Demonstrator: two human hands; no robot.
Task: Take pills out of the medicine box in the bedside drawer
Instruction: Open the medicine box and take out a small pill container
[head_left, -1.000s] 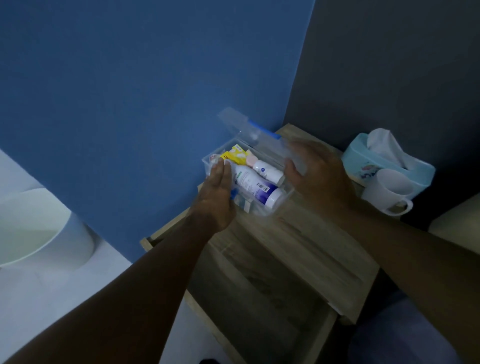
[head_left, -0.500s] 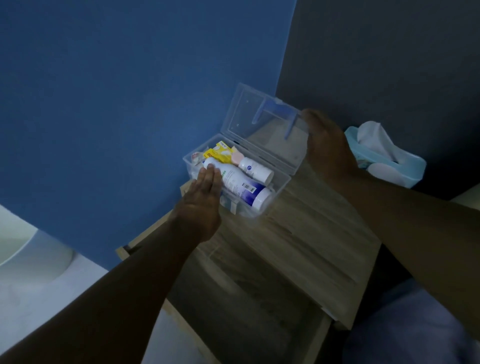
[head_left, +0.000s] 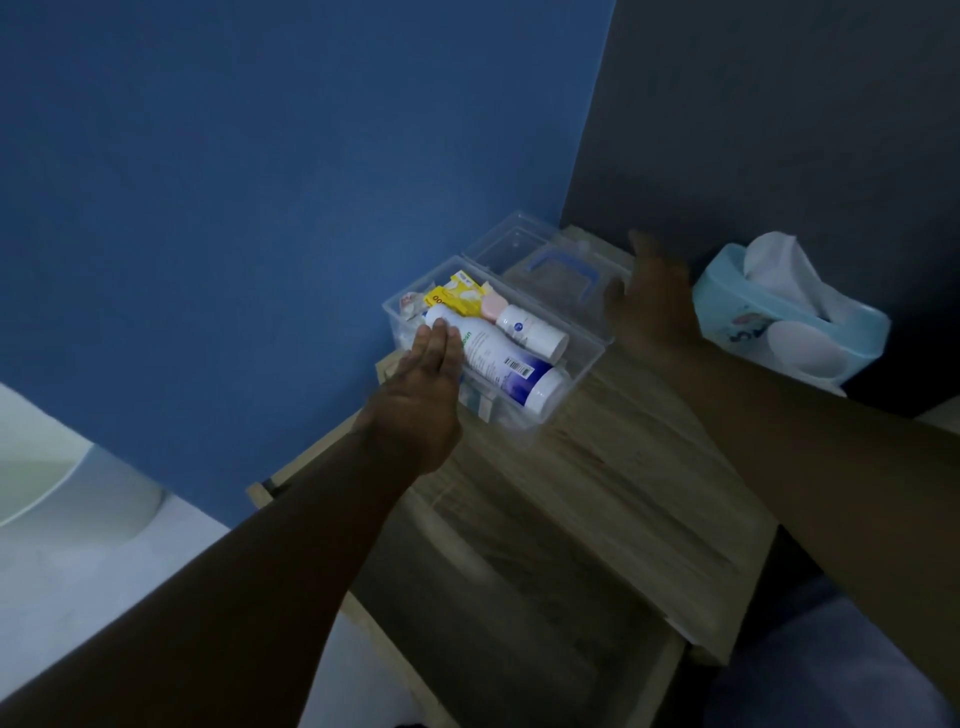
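On bedside tabletop (head_left: 597, 467), above the pulled-out drawer (head_left: 519, 613), sat the clear medicine box (head_left: 582, 364), lid (head_left: 550, 260) swung fully back, i.e. opening done. L. hand (head_left: 423, 384), fingers flat and pressed together, lay on the large white bottle (head_left: 498, 364) inside. R. hand (head_left: 649, 306), spread loosely, held nothing, beside the lid w/ tissue box (head_left: 789, 322) just right. Left to do: no pills taken out yet.

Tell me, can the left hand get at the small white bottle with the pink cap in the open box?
Probably yes. The lid lies folded back, so the medicine box is open on top. The left hand rests on the big white bottle, right beside the small bottle, with nothing covering it.
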